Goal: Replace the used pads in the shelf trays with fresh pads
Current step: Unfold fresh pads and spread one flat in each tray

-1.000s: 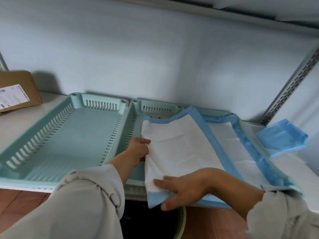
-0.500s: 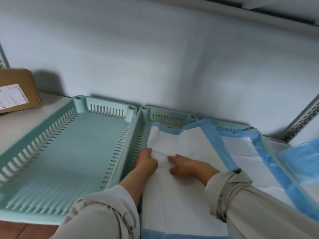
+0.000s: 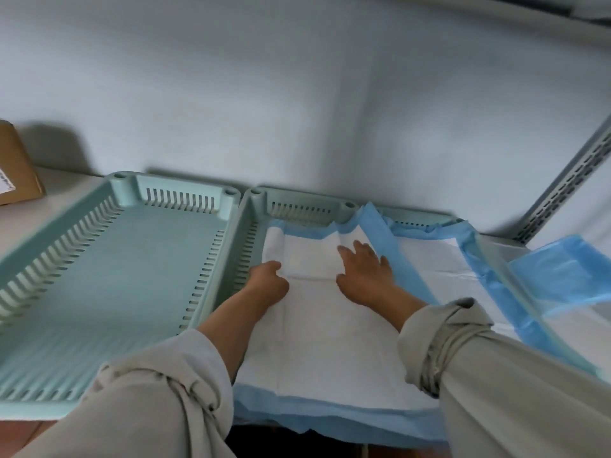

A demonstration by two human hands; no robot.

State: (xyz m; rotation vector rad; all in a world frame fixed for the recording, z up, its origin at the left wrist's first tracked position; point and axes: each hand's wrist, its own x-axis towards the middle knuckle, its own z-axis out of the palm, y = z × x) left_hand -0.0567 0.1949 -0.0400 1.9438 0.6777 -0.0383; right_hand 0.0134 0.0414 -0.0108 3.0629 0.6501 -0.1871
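A fresh white pad (image 3: 324,332) with a blue border lies in the middle mint-green tray (image 3: 297,197), its front edge hanging over the shelf front. My left hand (image 3: 268,285) has its fingers curled on the pad's left edge by the tray wall. My right hand (image 3: 365,274) presses flat on the pad with fingers spread, near the far right corner. The pad's far end is rumpled up against the tray's back wall. The left tray (image 3: 178,181) holds no pad. In the right tray (image 3: 423,215) lies another blue-edged pad (image 3: 429,259).
A folded blue pad or bag (image 3: 562,272) lies on the white shelf at the right. A cardboard box (image 3: 16,173) stands at the far left. A slotted metal upright (image 3: 568,180) rises at the right, and the wall is close behind the trays.
Both hands have moved further into the tray along the pad. The right hand went from the pad's front edge to its far end and now lies spread flat.
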